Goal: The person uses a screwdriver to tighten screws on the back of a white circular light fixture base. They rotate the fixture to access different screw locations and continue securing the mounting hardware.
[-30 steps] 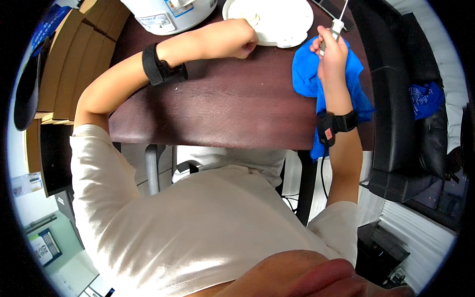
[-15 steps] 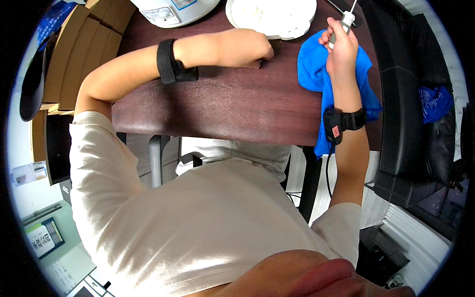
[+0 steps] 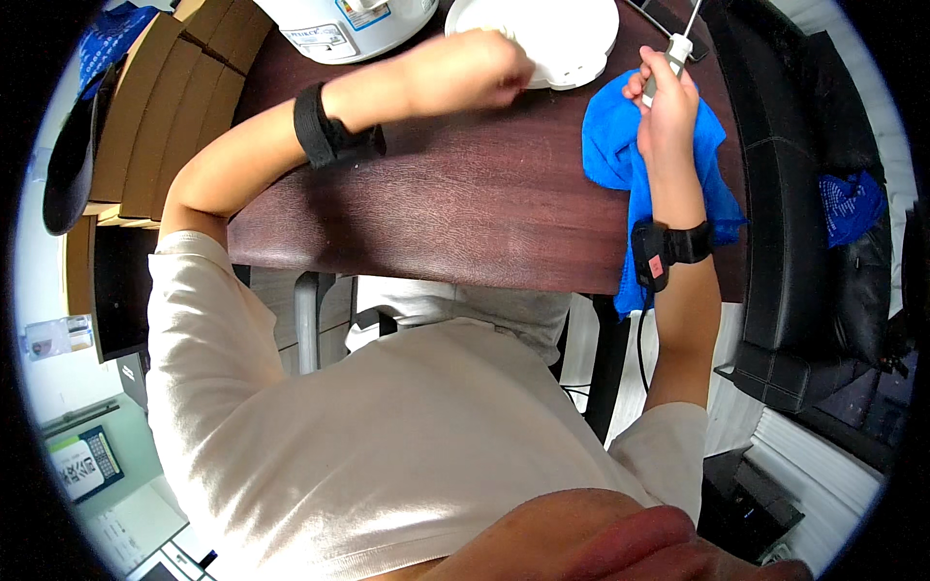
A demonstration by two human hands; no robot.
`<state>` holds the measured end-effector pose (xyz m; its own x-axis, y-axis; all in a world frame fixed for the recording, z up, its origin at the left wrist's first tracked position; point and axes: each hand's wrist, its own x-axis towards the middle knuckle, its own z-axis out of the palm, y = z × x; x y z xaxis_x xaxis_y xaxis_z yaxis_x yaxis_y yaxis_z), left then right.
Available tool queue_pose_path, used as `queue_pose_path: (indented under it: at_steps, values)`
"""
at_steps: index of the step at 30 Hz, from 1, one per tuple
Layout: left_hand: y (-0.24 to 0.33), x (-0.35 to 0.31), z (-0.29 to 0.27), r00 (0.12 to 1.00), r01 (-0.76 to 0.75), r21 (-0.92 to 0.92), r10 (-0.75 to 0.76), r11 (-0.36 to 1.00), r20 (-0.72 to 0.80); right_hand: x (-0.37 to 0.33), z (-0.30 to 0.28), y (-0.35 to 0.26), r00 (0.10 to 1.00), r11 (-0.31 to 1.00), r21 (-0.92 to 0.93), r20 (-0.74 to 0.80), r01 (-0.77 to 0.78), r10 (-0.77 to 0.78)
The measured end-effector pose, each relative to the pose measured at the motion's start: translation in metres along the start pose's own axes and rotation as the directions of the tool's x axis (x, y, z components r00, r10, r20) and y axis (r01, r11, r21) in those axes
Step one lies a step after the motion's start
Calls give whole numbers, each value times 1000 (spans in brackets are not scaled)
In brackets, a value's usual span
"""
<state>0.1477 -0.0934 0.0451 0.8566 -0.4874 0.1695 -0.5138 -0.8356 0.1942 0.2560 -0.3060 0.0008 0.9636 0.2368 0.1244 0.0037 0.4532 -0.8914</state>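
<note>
Screwdriver (image 3: 677, 56), by its look: in the head view it is in the right hand (image 3: 670, 121), over a blue cloth (image 3: 606, 145) on the desk (image 3: 446, 218). The right fingers are clamped round its handle; the shaft runs out of the top of the picture. The left hand (image 3: 480, 73), blurred, is in front of a white lid-like piece (image 3: 572, 39), near a white appliance (image 3: 383, 37); I cannot tell whether its fingers hold anything. The step in hand seems to be left-hand work, the tool held aside; using it next would call for a steadied workpiece and an aligned tip.
</note>
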Motion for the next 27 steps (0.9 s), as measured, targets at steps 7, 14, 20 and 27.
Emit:
queue_pose_path:
  at_steps: [7, 14, 20, 27]
  values:
    - [-36, 10, -21, 998, 65, -63, -66, 996, -8, 1, -2, 0, 1000, 1000, -11, -8, 2, -2]
    - [-99, -8, 8, 774, 628, 54, -630, 777, 59, -3, 1, -1, 991, 977, -172, 17, -126, 131]
    - [-94, 4, 16, 651, 733, -375, -746, 568, 142, -12, 9, 1, 956, 903, -370, 103, -219, 274]
    - [-60, -12, 12, 617, 787, -193, -751, 586, 235, -7, 1, 6, 996, 930, -367, 78, -3, 34]
